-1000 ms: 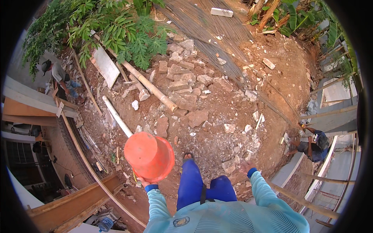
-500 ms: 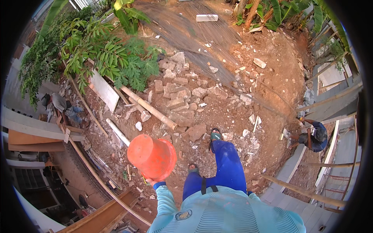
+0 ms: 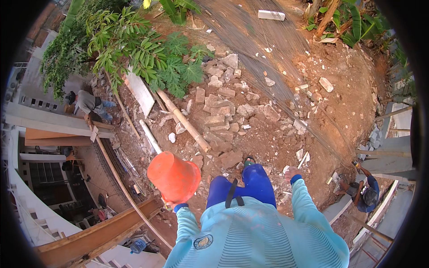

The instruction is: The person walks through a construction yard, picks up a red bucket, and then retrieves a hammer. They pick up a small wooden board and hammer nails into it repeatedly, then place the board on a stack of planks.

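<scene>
I look straight down at my own body in a light blue long-sleeved shirt and blue trousers, standing on red earth. My left hand (image 3: 172,204) grips an orange bucket (image 3: 173,176), held at my left side with its bottom turned up toward the camera; the hand is mostly hidden behind it. My right hand (image 3: 292,173) hangs free at my right with loosely curled fingers, holding nothing. One foot in a sandal (image 3: 249,160) is forward, at the edge of a pile of broken bricks and rubble (image 3: 223,118).
A bamboo pole (image 3: 183,120), a white pipe (image 3: 149,136) and a flat board (image 3: 140,93) lie left of the rubble. Green shrubs (image 3: 134,49) stand behind. One person crouches at far left (image 3: 89,103), another at lower right (image 3: 364,194). Wooden beams (image 3: 103,232) and stairs lie below left.
I have walked forward toward the rubble pile, which now lies closer. The bucket stays in my left hand; my right arm has swung back into view.
</scene>
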